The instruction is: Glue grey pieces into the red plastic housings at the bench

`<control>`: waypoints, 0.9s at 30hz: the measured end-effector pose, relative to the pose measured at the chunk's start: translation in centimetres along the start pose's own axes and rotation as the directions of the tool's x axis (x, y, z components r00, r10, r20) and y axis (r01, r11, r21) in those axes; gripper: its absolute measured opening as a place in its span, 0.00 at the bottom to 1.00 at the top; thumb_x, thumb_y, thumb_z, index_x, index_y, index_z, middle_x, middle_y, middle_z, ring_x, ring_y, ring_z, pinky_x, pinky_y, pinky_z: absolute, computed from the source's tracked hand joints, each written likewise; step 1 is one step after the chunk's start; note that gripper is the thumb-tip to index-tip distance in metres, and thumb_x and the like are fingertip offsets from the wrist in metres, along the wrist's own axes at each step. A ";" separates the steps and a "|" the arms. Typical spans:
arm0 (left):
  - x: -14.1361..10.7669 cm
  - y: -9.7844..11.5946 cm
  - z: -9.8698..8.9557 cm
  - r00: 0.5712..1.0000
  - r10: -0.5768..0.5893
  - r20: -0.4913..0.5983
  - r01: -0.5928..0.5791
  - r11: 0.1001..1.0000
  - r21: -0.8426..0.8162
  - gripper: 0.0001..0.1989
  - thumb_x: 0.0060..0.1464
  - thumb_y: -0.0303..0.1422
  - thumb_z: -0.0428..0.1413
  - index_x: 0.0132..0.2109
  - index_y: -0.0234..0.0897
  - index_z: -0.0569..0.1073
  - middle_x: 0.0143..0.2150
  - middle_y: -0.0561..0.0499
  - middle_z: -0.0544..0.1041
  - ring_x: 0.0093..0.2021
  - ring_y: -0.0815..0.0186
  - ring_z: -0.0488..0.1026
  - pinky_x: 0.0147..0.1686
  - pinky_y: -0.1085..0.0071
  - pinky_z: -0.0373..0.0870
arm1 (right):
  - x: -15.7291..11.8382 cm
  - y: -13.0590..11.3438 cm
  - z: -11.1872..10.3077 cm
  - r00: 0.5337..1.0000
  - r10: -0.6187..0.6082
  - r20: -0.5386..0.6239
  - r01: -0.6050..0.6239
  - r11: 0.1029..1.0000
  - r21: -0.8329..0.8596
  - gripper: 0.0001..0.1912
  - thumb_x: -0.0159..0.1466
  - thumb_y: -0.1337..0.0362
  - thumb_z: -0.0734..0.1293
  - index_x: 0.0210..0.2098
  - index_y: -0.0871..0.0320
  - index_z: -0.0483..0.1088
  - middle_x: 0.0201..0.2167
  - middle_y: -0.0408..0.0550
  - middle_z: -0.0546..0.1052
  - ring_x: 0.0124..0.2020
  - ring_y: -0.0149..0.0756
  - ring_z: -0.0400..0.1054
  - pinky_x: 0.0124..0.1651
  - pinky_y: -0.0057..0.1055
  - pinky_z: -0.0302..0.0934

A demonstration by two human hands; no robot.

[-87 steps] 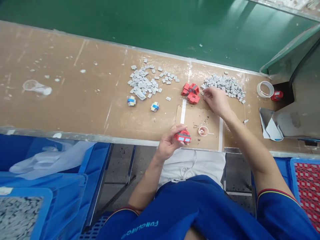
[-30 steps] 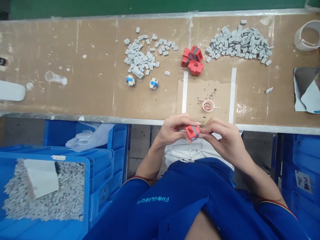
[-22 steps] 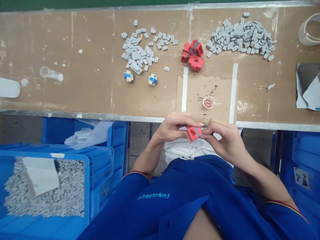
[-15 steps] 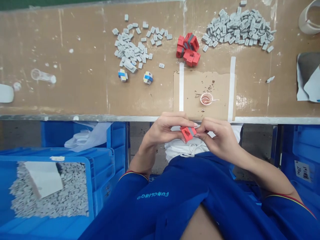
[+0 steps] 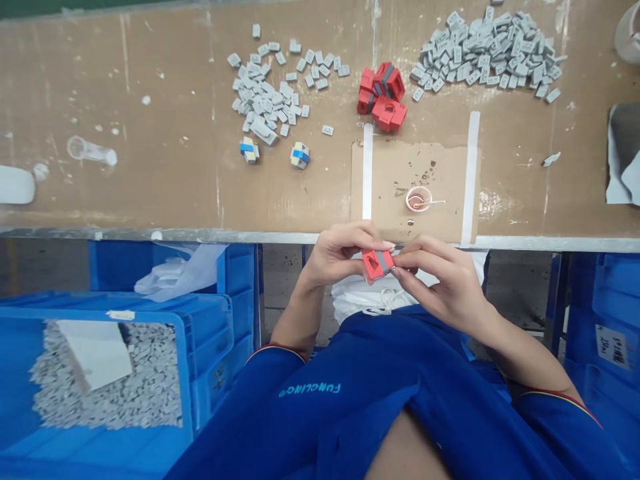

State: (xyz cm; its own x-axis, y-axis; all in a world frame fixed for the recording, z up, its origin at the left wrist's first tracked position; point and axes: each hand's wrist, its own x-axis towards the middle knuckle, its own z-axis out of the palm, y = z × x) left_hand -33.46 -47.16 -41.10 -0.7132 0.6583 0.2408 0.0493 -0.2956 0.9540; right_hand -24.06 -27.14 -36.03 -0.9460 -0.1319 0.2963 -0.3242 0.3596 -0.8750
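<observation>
Left hand (image 5: pixel 340 257): fingers and thumb closed on the left side of the red block (image 5: pixel 376 265).
Right hand (image 5: pixel 440 270): thumb and fingertips pinched at the block's right side; whether they also grip a small piece, I cannot tell.
Red block: between the 2 hands, grey band across it, just off the near edge of the bench (image 5: pixel 170 173).
Cup (image 5: pixel 419 199): ahead of the right hand, on the cardboard (image 5: pixel 443 223), a stick (image 5: pixel 437 203) across its rim.
Red pile (image 5: pixel 390 115): well ahead of the hands, beyond the cardboard.
Grey tiles (image 5: pixel 265 97): 2 main heaps, ahead-left and ahead-right of the hands.
Blue-banded blocks (image 5: pixel 300 155): 2, ahead-left of the left hand.
Bin (image 5: pixel 183 347): below the bench, left of the left hand.
</observation>
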 end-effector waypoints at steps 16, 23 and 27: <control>-0.9 0.4 -1.3 0.993 -0.111 0.044 0.107 0.991 0.085 0.14 0.51 0.39 0.74 0.45 0.44 0.88 0.33 0.44 0.85 0.31 0.64 0.80 0.31 0.70 0.74 | 0.2 0.9 1.2 0.994 0.084 0.068 -0.095 0.977 0.191 0.06 0.71 0.70 0.69 0.35 0.58 0.75 0.27 0.40 0.70 0.27 0.27 0.65 0.31 0.26 0.60; -1.0 0.3 -1.5 0.992 -0.123 -0.010 0.123 0.992 0.019 0.14 0.52 0.42 0.73 0.44 0.42 0.88 0.33 0.45 0.82 0.30 0.67 0.77 0.29 0.72 0.72 | 0.4 0.4 1.1 0.994 0.039 0.098 -0.044 0.998 0.052 0.04 0.72 0.70 0.68 0.41 0.59 0.75 0.36 0.48 0.77 0.33 0.31 0.71 0.37 0.28 0.67; -0.7 0.1 -1.6 0.988 -0.153 0.025 0.153 0.988 -0.007 0.15 0.51 0.41 0.74 0.44 0.41 0.88 0.31 0.46 0.79 0.28 0.69 0.73 0.28 0.73 0.70 | 0.9 0.6 0.6 0.982 0.019 0.186 -0.016 1.000 -0.022 0.05 0.73 0.69 0.67 0.39 0.59 0.74 0.33 0.47 0.77 0.30 0.31 0.70 0.34 0.27 0.64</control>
State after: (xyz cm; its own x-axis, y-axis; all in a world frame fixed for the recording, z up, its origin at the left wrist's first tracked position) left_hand -34.02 -48.74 -41.46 -0.6948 0.7127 0.0964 -0.0654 -0.1960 0.9784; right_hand -25.12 -27.56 -36.50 -0.9339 -0.2945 0.2028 -0.3095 0.3817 -0.8709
